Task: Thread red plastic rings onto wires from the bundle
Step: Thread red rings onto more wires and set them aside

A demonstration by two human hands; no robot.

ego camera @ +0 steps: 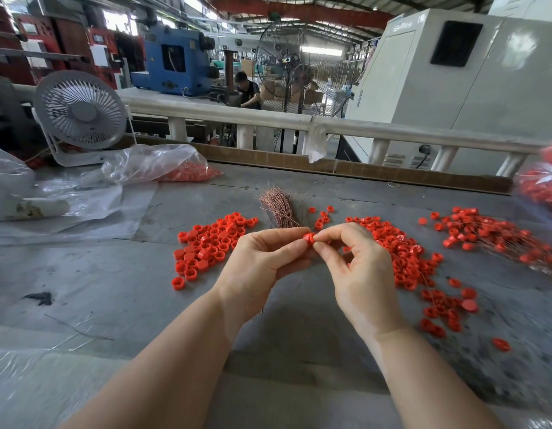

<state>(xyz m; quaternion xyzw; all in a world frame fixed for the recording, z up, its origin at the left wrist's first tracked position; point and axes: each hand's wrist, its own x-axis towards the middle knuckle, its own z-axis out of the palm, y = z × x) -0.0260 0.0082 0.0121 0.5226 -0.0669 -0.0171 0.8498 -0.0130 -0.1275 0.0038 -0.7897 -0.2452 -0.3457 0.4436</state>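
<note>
I read the grey table (pixel 268 335) as laid out for a flow from left to right. It is wide, with a raised brown lip along the far edge and a white rail beyond, so nothing rolls off the back. The near half in front of my arms is bare and gives me the most room to move.

On the left sits a loose pile of red rings (pixel 211 243), close enough for a short reach. On the right a bigger spread of rings (pixel 401 252) lies tangled with thin wires, which I take to be the finished pieces pushed aside. A further heap (pixel 497 236) crowds the right edge, so sweeping that way looks tight.

The wire bundle (pixel 279 209) lies just beyond my hands, between the two piles, its fanned end pointing away from me, so I judge a single strand can be drawn toward me.

My left hand (pixel 262 261) pinches one red ring (pixel 308 237) between thumb and forefinger, held off the table. My right hand (pixel 358 267) meets it, fingertips closed in a pinch touching the ring, I judge on a wire end, though the strand is too fine to be sure.

Far left, a small fan (pixel 79 111) and plastic bags (pixel 150 164) stay well apart from the work.
</note>
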